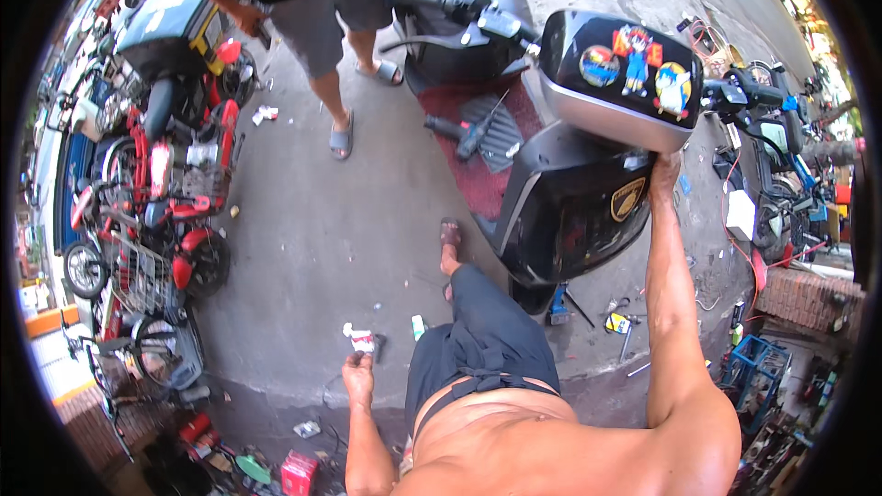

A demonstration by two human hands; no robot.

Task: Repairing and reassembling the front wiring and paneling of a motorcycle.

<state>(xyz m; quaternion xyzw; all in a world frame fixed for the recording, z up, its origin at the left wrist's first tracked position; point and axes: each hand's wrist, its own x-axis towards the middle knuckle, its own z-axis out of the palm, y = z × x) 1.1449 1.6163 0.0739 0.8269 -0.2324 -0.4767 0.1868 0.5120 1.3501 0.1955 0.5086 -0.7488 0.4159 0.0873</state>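
My left hand (358, 377) is raised at the lower left, its fingers closed at the lower end of a small red-and-white packet (363, 341). A black scooter (570, 220) stands ahead of me on the right. Stickers cover the top of its black-and-silver front housing (614, 83). My right arm reaches up along the scooter's right side. My right hand (664, 174) touches the lower right edge of that housing, and its fingers are mostly hidden there. A dark cordless drill (473, 139) with a long bit lies on the scooter's footboard (501, 133).
Another person in grey shorts (317, 28) and slippers stands beside the scooter seat. Red scooters (161, 174) and bikes line the left side. On the ground near the front wheel lie a blue tool (558, 305) and small parts. A blue crate (755, 372) stands lower right.
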